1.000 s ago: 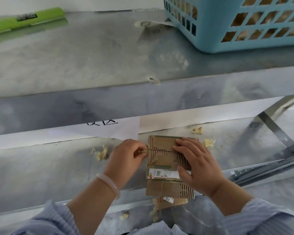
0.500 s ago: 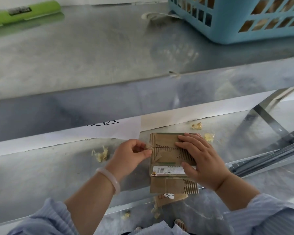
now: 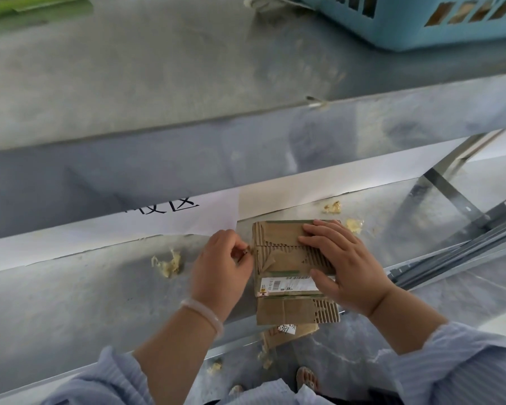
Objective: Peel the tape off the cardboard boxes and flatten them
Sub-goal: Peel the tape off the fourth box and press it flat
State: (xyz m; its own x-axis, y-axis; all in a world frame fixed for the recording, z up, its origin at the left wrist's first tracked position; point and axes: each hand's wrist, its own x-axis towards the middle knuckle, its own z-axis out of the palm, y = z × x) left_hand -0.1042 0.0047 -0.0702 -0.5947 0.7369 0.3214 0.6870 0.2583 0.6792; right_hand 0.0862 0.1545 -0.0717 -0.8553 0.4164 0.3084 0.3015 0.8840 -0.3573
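Pressing the cardboard box [image 3: 284, 258] down on the bench [image 3: 70, 302] with the right hand [image 3: 345, 267], fingers straight and flat; pinching a tape end [image 3: 247, 250] at the box's left edge with the left hand [image 3: 221, 264]. Best pulled low and slow leftward, to spare the torn corrugation. Tape scraps [image 3: 168, 263] near; blue basket [image 3: 421, 30] well apart; nothing seen blocking the pull

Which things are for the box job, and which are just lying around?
For the job: flattened brown cardboard box, pressed by the right hand; bit of tape pinched by the left hand; crumpled yellowish tape wads.
Lying about: blue plastic basket, green flat object, white paper sheet with black writing.
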